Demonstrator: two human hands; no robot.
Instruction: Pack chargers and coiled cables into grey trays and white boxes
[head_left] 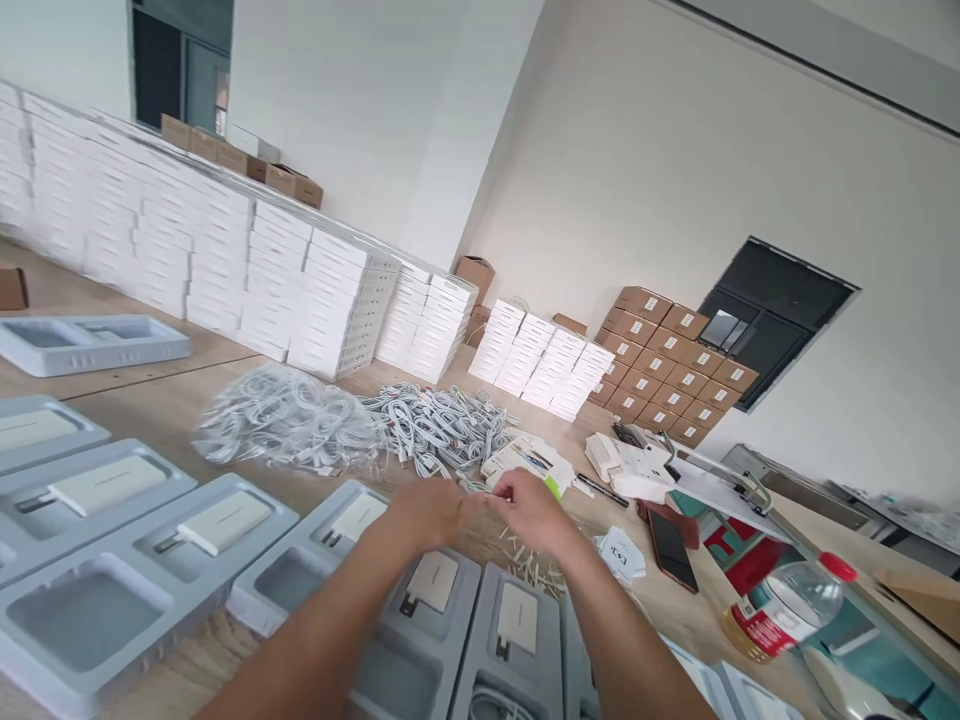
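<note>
My left hand [431, 512] and my right hand [531, 508] meet above the table, fingers pinched together fingertip to fingertip. Something thin and pale may be between them, too small and covered to name. Just behind them lies a heap of loose grey-white charging cables [442, 425], and to its left a pile of bagged cables [289, 420]. Short pale ties [534, 565] are strewn under my right hand. Below my forearms stand grey plastic trays [401, 675], several with a white plug-in charger [517, 617] in a recess; one tray also holds a coiled cable [499, 703].
Tall stacks of white boxes [322, 300] line the back, with brown cartons [660, 365] beyond at right. A phone [671, 550], a pen [602, 489], printed cards [621, 555] and a red-capped bottle [787, 605] lie on the right. Another tray [90, 345] sits far left.
</note>
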